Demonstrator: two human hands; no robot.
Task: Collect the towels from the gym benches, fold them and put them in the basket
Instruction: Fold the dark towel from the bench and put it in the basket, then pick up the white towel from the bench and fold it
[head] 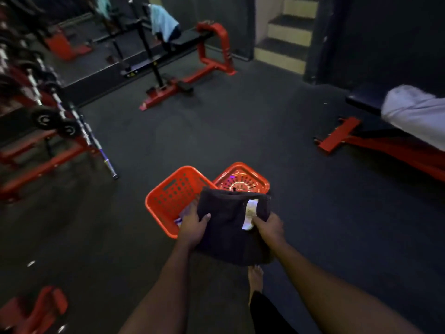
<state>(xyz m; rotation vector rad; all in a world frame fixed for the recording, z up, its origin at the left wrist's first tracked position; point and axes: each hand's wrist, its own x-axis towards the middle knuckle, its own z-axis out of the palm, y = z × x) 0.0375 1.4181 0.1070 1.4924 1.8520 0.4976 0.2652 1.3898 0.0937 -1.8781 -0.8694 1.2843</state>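
The left hand (pixel 192 225) grips the left edge of a folded dark towel (pixel 228 227): the thumb lies on top of the cloth and points to the right, and the other fingers are under it, out of sight. The right hand (pixel 268 224) pinches the right edge of the same towel, with the thumb pressed on top beside a white label (pixel 250 214) that is sewn on the cloth. Both forearms reach forward and down from the lower edge of the view, and the wrists are nearly straight. The towel hangs between the two hands, a little lower at the near side.

The towel is held over the near right part of an orange basket (pixel 168 196), which stands on the dark floor (pixel 240 128). Inside the basket, under the left hand, a bit of light cloth is visible, but I cannot tell what it is. A round orange lid (pixel 242 179) with holes lies just beside the basket, at its far right. A bare foot (pixel 255 278) stands on the floor under the towel.

Farther away, a light blue towel (pixel 162 21) hangs over a black and red bench (pixel 207 42). At the right, a white towel (pixel 414 109) lies on another bench (pixel 366 100).
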